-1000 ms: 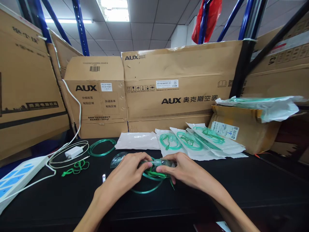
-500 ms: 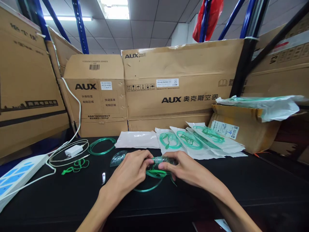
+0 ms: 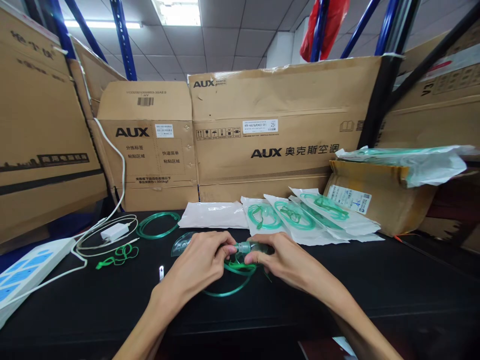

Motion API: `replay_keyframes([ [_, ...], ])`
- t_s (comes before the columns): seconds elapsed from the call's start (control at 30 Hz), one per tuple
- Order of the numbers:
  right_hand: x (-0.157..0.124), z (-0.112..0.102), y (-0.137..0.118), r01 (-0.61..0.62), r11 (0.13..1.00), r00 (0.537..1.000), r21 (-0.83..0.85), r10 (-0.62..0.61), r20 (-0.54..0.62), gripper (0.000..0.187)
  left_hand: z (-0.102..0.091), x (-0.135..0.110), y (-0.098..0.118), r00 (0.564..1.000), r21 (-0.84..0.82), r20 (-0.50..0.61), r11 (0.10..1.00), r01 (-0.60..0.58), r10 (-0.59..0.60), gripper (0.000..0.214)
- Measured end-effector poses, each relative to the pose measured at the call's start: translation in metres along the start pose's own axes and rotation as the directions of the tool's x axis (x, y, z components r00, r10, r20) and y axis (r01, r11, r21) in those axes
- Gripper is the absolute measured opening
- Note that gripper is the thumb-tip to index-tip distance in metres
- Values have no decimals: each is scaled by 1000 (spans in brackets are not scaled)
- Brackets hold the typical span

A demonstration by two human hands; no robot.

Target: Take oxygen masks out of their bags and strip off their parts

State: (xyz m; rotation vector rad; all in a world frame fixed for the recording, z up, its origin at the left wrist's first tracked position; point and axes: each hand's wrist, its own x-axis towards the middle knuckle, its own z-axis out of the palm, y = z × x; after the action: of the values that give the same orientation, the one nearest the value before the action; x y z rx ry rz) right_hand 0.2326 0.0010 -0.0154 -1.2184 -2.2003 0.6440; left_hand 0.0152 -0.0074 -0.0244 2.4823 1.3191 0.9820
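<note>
Both hands meet over a black table (image 3: 337, 295) at centre. My left hand (image 3: 202, 262) is closed, pinching the end of a small clear connector (image 3: 243, 247). My right hand (image 3: 279, 259) is closed round the other end of that clear piece. Green tubing (image 3: 228, 290) loops beneath and between the hands. A clear mask shell (image 3: 181, 244) lies just left of my left hand.
Several sealed white pouches (image 3: 296, 217) with green tubing lie behind the hands. A coil of green tube (image 3: 157, 225), a white charger (image 3: 114, 232) with cable, a green strap (image 3: 118, 256) and a power strip (image 3: 22, 272) lie left. Cardboard boxes (image 3: 262, 140) wall the back.
Both hands have shifted slightly up and away from me with the connector; the grip is unchanged. The camera tilted a little.
</note>
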Motion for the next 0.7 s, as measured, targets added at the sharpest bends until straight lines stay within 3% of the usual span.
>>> replay_keyframes([
  [0.23, -1, 5, 11, 7, 998, 998, -65, -12, -67, 20, -2, -1, 3, 999, -5, 25, 1000, 28, -28, 22],
  [0.53, 3, 5, 15, 64, 994, 996, -90, -69, -61, 23, -1, 0, 0, 999, 0, 24, 999, 45, -45, 19],
  [0.7, 1, 1, 20, 95, 989, 993, -110, -102, -59, 36, 1, -3, 0, 991, 9, 127, 999, 48, -49, 24],
])
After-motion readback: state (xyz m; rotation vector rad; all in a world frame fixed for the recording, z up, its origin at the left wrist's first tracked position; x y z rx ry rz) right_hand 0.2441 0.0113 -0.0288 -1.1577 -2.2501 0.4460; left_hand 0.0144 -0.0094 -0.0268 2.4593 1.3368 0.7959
